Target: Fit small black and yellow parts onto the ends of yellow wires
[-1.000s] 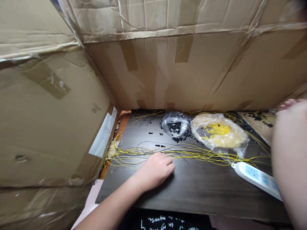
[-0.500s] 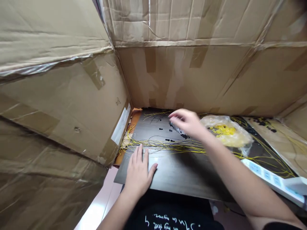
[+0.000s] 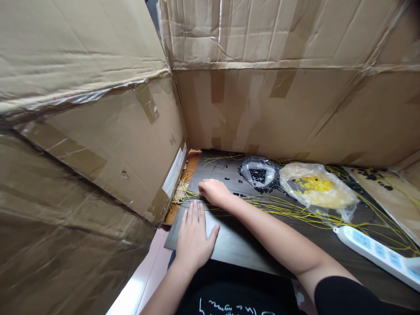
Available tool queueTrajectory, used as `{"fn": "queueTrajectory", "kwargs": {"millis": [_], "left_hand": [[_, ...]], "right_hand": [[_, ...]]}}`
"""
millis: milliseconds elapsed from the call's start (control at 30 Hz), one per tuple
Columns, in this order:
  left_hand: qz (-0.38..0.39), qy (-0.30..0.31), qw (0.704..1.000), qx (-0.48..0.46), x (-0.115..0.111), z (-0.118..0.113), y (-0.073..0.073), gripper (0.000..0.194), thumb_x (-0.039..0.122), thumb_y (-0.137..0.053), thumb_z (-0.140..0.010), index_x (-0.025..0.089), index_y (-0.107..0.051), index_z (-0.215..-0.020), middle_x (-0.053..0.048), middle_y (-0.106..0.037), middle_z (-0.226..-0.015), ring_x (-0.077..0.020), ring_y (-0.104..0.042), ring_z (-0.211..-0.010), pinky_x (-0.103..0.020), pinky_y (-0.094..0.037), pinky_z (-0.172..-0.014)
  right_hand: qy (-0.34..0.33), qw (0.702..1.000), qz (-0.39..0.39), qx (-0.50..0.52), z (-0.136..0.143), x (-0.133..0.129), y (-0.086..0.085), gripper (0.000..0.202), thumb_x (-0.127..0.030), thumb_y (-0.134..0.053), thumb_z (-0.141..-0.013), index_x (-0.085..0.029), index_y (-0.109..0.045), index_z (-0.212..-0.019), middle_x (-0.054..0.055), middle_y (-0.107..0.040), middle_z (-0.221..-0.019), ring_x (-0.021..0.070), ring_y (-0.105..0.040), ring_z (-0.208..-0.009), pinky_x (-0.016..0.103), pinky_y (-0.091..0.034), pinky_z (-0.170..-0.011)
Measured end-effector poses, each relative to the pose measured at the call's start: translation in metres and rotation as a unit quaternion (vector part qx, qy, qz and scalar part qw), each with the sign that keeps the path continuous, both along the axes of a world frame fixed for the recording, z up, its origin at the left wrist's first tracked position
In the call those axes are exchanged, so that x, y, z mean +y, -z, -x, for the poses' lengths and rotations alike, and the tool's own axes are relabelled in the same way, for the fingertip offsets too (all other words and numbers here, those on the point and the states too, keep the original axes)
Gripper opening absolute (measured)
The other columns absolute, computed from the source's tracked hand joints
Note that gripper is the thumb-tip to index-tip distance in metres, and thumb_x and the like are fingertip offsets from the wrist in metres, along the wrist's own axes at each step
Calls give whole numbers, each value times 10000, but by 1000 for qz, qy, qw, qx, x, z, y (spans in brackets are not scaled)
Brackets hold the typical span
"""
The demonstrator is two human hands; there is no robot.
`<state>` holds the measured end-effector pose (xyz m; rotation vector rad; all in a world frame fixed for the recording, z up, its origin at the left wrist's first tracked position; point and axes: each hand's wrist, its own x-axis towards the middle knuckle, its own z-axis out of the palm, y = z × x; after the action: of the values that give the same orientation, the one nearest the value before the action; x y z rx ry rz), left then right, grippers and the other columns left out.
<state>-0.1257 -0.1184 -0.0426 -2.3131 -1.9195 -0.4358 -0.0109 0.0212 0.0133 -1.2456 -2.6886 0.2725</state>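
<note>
dark tabletop (image 3: 232, 245), cardboard walls (image 3: 259, 120) behind and left, yellow wires (image 3: 285, 208) lengthwise across, left hand (image 3: 194, 240) spread wide at their near edge, right hand (image 3: 214, 191) curled at their left end, hold unclear

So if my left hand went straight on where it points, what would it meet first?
Your left hand would likely meet the yellow wires first, just ahead of it; whether they touch is unclear.
</note>
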Motion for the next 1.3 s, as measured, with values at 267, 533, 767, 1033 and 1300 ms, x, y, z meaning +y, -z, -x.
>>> {"fn": "queueTrajectory", "kwargs": {"millis": [267, 533, 767, 1033, 1300], "left_hand": [[-4, 4, 999, -52, -1, 3, 0, 708, 524, -421, -947, 81, -360, -1497, -201, -272, -1575, -345, -241, -1475, -553, -261, -1188], [23, -28, 857, -514, 20, 16, -30, 531, 522, -360, -990, 193, -567, -1351, -126, -494, -1465, -259, -445, -1378, -480, -343, -1165], [20, -37, 660, -750, 46, 9, -64, 473, 536, -578, -887, 129, -685, -1103, -119, -722, -996, -180, -676, -856, -320, -534, -824], [-36, -3, 694, -719, 48, 2, -77, 335, 438, -576, -903, 133, -713, -909, -57, -675, -839, -135, -602, -710, -264, -482, -705], [-57, 60, 727, -682, 44, -2, -74, 312, 391, -516, -959, 153, -678, -839, -29, -626, -760, -125, -564, -681, -260, -451, -695]], "right_hand": [[20, 994, -6, 111, -25, -15, -8, 102, -269, -520, -953, -199, -592, -936, 52, -668, -957, 167, -602, -885, 252, -396, -756], [-32, 949, 8, 312, -53, -42, -15, 108, -277, -461, -963, -209, -504, -891, 26, -614, -844, 151, -557, -774, 253, -411, -724], [-62, 944, 5, 324, -62, -68, -5, 96, -272, -478, -954, -218, -519, -887, 28, -608, -833, 161, -554, -782, 291, -435, -754], [9, 883, -44, 468, -71, -74, 13, 58, -219, -484, -947, -211, -522, -905, 47, -604, -866, 168, -573, -823, 316, -472, -774], [-14, 832, -77, 550, -77, -79, 12, 68, -141, -500, -921, -207, -512, -921, 55, -604, -899, 170, -588, -857, 345, -482, -793]]}}
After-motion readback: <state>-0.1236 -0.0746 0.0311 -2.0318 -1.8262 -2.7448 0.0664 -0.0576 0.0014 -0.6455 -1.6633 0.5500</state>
